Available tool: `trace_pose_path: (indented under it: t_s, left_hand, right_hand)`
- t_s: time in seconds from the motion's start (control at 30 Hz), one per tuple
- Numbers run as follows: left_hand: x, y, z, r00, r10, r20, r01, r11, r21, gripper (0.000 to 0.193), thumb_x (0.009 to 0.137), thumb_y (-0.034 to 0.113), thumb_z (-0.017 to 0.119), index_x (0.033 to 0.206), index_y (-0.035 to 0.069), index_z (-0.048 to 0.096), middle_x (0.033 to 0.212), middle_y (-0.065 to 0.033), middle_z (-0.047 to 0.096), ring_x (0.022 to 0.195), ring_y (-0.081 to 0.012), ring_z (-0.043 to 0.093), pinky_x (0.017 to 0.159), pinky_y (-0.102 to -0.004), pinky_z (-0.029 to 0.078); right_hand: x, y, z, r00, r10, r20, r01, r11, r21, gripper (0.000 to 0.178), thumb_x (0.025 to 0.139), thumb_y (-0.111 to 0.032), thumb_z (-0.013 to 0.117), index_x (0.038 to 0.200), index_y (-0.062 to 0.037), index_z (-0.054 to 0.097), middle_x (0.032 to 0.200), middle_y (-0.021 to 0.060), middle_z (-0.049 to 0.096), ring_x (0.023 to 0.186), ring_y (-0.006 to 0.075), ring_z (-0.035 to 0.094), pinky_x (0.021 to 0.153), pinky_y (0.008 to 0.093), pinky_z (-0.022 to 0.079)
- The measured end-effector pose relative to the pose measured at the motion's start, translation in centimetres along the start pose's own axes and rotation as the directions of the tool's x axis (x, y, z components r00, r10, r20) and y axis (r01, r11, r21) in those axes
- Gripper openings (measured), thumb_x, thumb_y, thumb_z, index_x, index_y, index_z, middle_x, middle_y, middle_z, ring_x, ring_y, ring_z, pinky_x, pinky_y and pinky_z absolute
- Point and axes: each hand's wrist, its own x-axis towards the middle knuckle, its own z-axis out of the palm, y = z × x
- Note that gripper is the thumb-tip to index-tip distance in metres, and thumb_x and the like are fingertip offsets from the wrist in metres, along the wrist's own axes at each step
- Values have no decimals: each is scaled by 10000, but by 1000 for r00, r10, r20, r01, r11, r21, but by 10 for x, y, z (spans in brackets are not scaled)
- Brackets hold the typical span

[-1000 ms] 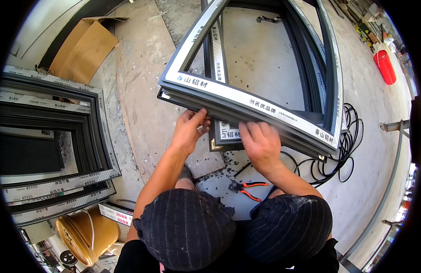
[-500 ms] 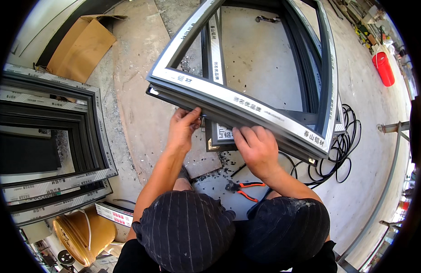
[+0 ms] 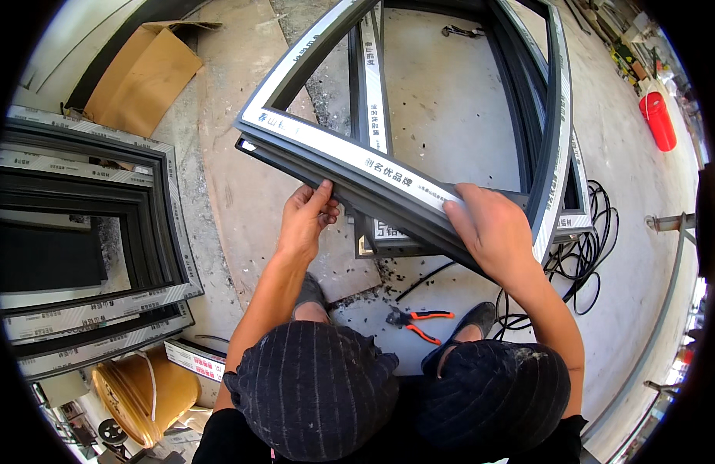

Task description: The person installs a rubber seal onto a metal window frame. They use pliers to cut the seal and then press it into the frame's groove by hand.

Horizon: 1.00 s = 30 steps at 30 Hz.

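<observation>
A dark window frame point(image 3: 334, 143) with white printed film on its faces is tilted before me, its near side slanting down to the right. My right hand point(image 3: 496, 232) is wrapped over the right part of that side, thumb on top. At the side's lower edge, left of the middle, my left hand point(image 3: 307, 220) pinches with thumb and forefinger, the other fingers curled below. Whether a thin strip lies between those fingertips, I cannot tell. Another film-covered frame point(image 3: 375, 97) lies beneath the tilted one.
Orange-handled pliers point(image 3: 419, 318) and black crumbs lie near my feet. Black cord point(image 3: 593, 259) coils at the right, with a red bucket point(image 3: 657, 122) farther off. Stacked frames point(image 3: 183, 247), a yellow bucket point(image 3: 133, 394) and a cardboard box point(image 3: 145, 81) stand at left. A wrench-like tool point(image 3: 462, 32) lies far off.
My right hand has moved right along the near side and now grips over its top. The tilted frame has swung, its near-left corner shifting left. My left hand has moved slightly left with it.
</observation>
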Motion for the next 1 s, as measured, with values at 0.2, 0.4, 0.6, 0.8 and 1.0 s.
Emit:
trace_pose_path:
  t_s: [0.2,0.4,0.6,0.8,1.0]
  left_hand:
    - [0,1,5,996,-78,-33,76,996,-35,272,951,322,652,888,71,568,764,-26,600,656,-116,548,608,-260,453]
    - [-15,-4,2,980,-68,186,110,967,-228,281,957,282,644,996,14,567,884,-66,616,821,-158,620,754,-298,553]
    - [-14,-3,-1,984,-99,151,125,977,-173,265,955,244,644,1007,-6,571,914,-92,640,819,-177,646,776,-299,561]
    - [-18,-2,9,990,-102,98,114,985,-133,285,951,285,642,975,8,579,866,-75,648,746,-146,631,684,-270,542]
    - [-12,-9,7,998,-26,61,24,999,31,263,965,302,614,934,42,586,796,-30,638,670,-98,588,609,-224,483]
  right_hand:
    - [-3,-3,7,998,61,-32,-62,998,-24,311,930,-338,602,894,-29,601,695,145,608,660,340,607,603,443,477]
    - [-4,-8,3,995,100,-13,-100,993,-59,277,931,-294,591,970,-22,624,762,173,633,724,355,621,659,443,485]
    - [-4,-10,3,991,127,29,-125,990,-62,273,936,-283,577,1000,-23,631,797,185,645,749,367,623,682,446,482]
    - [-5,-10,3,991,131,24,-129,990,-56,268,936,-281,577,990,-23,630,794,186,640,747,372,617,678,448,474]
    - [-4,-10,2,992,125,23,-124,992,-27,268,936,-274,578,992,-17,630,790,190,637,746,380,613,674,449,472]
